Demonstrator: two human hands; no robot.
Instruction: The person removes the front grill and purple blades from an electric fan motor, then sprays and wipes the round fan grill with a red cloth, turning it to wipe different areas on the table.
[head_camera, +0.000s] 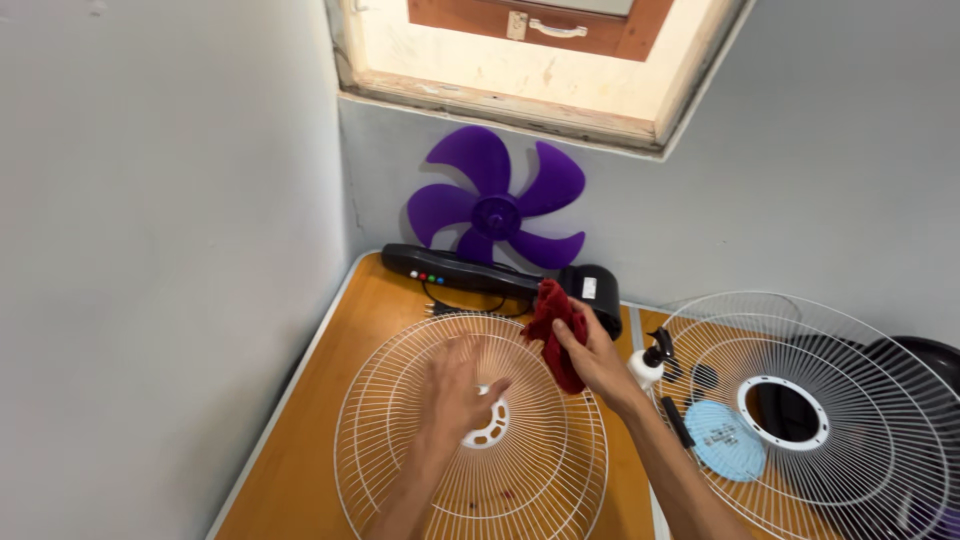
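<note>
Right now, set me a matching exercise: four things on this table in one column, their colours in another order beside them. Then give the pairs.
Things:
1. fan blade
2. cloth in the right hand
3. front grille under the left hand
4. round cap

Colours:
A. white
B. light blue
C. purple
D. dark red

Pairs: 1-C, 2-D, 3-A, 4-B

Under left hand (452, 392): white wire fan guard (470, 430), glossy. In right hand (595, 355): red cloth (553, 328), soft, matt. Beneath: smooth wood tabletop (380, 310).
</note>
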